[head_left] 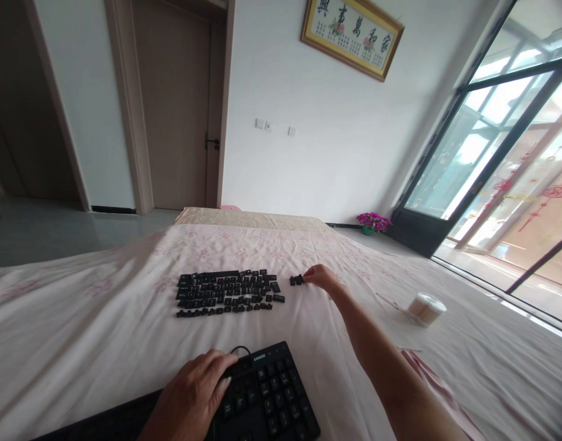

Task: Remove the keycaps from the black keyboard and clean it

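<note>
A black keyboard [281, 383] lies tilted at the bottom of the head view. Its number-pad keys are in place, while its left part is largely covered by my hand and cut off by the frame. My left hand [195, 383] grips its upper edge, thumb over the keys and fingers at the back. Farther off, loose black keycaps [225, 291] lie in rough rows on the cloth. To their right sits a small cluster of keycaps [295, 280]. My right hand [320, 275] reaches to this cluster, fingertips pinched on a keycap at its right end.
A pink-white flowered cloth [138, 331] with folds covers the surface. On the right stand a clear round tub of cotton swabs [426, 308] and a thin metal tool [388, 301]. Some pink fabric [434, 383] lies beside my right forearm. A cable [241, 349] loops behind the keyboard.
</note>
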Demonstrator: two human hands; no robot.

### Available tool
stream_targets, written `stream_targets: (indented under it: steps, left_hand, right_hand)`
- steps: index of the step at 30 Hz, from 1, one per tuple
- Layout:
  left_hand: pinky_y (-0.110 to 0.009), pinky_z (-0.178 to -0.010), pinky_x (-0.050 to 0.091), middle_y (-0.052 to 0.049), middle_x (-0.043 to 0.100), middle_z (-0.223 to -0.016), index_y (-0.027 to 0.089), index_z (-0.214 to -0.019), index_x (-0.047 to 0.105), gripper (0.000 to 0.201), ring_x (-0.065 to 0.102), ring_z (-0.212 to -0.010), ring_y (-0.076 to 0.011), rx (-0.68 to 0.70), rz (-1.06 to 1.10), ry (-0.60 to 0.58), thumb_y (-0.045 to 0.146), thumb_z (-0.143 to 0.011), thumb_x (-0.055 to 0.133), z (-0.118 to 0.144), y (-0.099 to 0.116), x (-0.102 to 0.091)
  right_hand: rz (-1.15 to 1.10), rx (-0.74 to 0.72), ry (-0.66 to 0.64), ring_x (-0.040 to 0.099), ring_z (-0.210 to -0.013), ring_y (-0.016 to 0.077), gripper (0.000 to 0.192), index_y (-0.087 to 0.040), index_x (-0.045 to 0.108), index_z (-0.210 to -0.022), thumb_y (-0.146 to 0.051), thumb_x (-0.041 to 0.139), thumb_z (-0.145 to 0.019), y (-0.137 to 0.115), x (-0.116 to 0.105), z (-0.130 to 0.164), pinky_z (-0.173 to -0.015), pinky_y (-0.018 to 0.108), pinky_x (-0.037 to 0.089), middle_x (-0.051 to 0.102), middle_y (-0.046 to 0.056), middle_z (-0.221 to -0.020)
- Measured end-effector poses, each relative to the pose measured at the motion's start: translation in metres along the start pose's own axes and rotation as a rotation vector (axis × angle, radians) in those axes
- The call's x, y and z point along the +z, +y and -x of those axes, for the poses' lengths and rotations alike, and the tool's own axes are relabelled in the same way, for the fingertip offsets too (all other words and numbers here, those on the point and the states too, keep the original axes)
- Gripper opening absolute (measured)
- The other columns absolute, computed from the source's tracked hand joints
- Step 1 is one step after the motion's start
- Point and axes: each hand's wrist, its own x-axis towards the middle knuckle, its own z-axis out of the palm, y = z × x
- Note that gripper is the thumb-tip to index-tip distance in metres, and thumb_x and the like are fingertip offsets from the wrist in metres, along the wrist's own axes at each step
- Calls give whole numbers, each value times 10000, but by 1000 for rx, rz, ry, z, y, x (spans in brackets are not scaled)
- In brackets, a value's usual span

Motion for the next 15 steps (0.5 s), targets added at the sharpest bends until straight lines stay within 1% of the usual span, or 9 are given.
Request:
stream_targets:
  steps: [5,9,13,15]
  left_hand:
    - [-283,-850,545,11,663,-1079,319,-1169,536,319,652,-968,-160,8,-4,14,175,-886,511,1,-1,1]
    - [-284,-860,544,-4,666,-1080,307,-1178,539,322,655,-965,-162,18,2,22,172,-888,506,2,1,0]
    - [-276,-852,545,-7,672,-1071,305,-1165,555,314,662,-950,-162,15,13,35,169,-886,506,1,3,-2]
    - [-273,-842,549,-7,677,-1064,306,-1158,566,313,666,-941,-165,15,20,47,170,-881,513,0,3,-2]
  right_hand:
    - [-28,-24,1,634,-768,177,251,-282,757,-883,-340,706,-645,5,6,4,-611,233,393,718,2,-820]
    - [-39,-39,7,632,-774,173,289,-286,748,-909,-321,725,-623,5,6,7,-611,226,395,720,-8,-850]
    - [-31,-48,45,634,-835,188,272,-289,744,-960,-368,647,-718,0,2,8,-644,242,408,722,11,-914]
    - [-16,-46,54,635,-864,201,254,-305,749,-951,-358,621,-739,-5,0,6,-669,256,415,725,10,-917]
